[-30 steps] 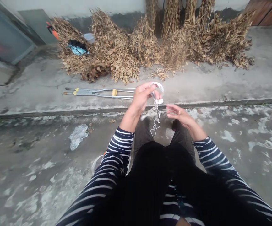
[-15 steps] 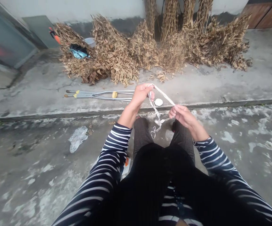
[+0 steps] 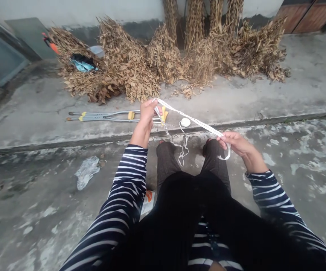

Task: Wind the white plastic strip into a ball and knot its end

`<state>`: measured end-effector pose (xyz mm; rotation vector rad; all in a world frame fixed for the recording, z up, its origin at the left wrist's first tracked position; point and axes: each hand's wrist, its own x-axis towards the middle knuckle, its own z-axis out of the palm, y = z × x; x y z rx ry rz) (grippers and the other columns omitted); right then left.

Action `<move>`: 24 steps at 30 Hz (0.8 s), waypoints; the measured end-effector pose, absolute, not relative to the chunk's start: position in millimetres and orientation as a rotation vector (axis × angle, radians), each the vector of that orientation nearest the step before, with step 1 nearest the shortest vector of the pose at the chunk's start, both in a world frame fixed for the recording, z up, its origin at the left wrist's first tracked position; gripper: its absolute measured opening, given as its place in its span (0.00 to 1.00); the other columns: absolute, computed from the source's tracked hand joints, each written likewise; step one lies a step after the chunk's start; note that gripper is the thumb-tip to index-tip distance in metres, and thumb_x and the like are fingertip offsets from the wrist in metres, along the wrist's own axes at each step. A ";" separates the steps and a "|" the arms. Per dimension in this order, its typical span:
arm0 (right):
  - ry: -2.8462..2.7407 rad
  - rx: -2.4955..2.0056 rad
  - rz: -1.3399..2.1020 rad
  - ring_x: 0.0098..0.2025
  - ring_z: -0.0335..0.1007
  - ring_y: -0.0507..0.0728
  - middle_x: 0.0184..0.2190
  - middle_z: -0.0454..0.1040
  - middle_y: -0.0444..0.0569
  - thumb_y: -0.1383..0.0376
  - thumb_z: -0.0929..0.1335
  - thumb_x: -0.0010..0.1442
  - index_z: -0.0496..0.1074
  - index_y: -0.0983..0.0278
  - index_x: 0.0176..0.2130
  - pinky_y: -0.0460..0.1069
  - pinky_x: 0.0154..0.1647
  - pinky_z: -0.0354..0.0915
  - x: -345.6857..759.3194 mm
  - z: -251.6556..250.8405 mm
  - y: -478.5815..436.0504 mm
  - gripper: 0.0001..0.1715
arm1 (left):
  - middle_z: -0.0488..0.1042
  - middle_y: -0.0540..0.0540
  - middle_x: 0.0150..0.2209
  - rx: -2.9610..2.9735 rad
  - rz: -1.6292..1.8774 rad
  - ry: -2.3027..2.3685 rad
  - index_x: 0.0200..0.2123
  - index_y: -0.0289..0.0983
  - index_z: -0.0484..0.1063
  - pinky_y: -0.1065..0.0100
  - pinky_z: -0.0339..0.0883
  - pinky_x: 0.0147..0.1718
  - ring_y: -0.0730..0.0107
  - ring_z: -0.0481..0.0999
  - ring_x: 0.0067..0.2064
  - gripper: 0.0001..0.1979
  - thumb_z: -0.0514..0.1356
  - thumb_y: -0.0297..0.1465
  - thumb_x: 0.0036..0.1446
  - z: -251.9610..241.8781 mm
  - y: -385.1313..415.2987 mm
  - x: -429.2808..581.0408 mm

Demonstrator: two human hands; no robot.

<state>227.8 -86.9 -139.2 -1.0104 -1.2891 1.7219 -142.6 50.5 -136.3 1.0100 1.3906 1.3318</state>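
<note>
Greenish grey is the panel (image 3: 24, 34) at ten o'clock, counted from the middle of the view. Next to it begins a long heap of dry, leafy plant stalks (image 3: 142, 73), which reaches along the wall from past ten o'clock, over twelve, to two. On its left part, between ten and eleven, lies a light blue and black cloth (image 3: 84, 67). At eight o'clock, a crumpled sheet of clear plastic (image 3: 86, 171) lies on the lower concrete ground. Two grey crutches (image 3: 103, 116) with yellow pads lie side by side on the raised concrete step (image 3: 41, 126), between nine and ten; the left hand (image 3: 148, 113) covers a part of them. A white and orange packet (image 3: 148, 201) shows beside the left sleeve (image 3: 129, 180), between six and seven.

The left hand is near the centre, towards eleven. Its fingers are bent and closed against the thumb, pinching a white cord (image 3: 206, 127) of several strands. The cord runs slanting down to the right hand (image 3: 238, 143) at three o'clock, and a tangled length hangs loose below the left one. At two, close to the centre, is a small round white piece (image 3: 185, 122), whose kind I cannot tell. The right hand pinches the cord between thumb and bent fingers, and a short end curls below it.
</note>
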 end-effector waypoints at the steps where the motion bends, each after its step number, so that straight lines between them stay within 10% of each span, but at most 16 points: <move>1: -1.296 -1.001 1.705 0.21 0.66 0.50 0.19 0.74 0.42 0.51 0.81 0.50 0.83 0.63 0.34 0.46 0.24 0.63 229.0 -137.1 -87.7 0.20 | 0.72 0.54 0.16 1.008 1.316 1.393 0.30 0.39 0.70 0.66 0.61 0.25 0.73 0.67 0.17 0.12 0.61 0.38 0.66 -142.9 53.3 -144.5; 10: -1.298 -0.822 1.734 0.26 0.76 0.54 0.30 0.82 0.48 0.53 0.80 0.55 0.84 0.62 0.47 0.50 0.29 0.72 223.3 -103.0 -91.5 0.23 | 0.70 0.55 0.18 1.083 0.983 1.594 0.33 0.35 0.72 0.68 0.68 0.34 0.74 0.70 0.21 0.09 0.65 0.35 0.62 -205.4 53.6 -137.6; 17: -1.372 -0.749 1.764 0.37 0.80 0.56 0.42 0.84 0.51 0.54 0.78 0.59 0.79 0.60 0.55 0.50 0.34 0.76 181.1 -94.3 -76.2 0.27 | 0.78 0.40 0.59 1.660 0.883 0.948 0.58 0.41 0.75 0.58 0.66 0.62 0.57 0.76 0.60 0.31 0.72 0.28 0.49 -166.3 -11.4 -58.7; 24: -1.401 -0.794 1.782 0.33 0.81 0.53 0.37 0.84 0.53 0.52 0.78 0.60 0.79 0.66 0.42 0.47 0.35 0.75 165.8 -102.6 -68.8 0.20 | 0.83 0.46 0.35 1.731 0.849 0.932 0.39 0.34 0.82 0.68 0.71 0.44 0.68 0.81 0.39 0.13 0.56 0.27 0.63 -133.9 -24.0 -31.8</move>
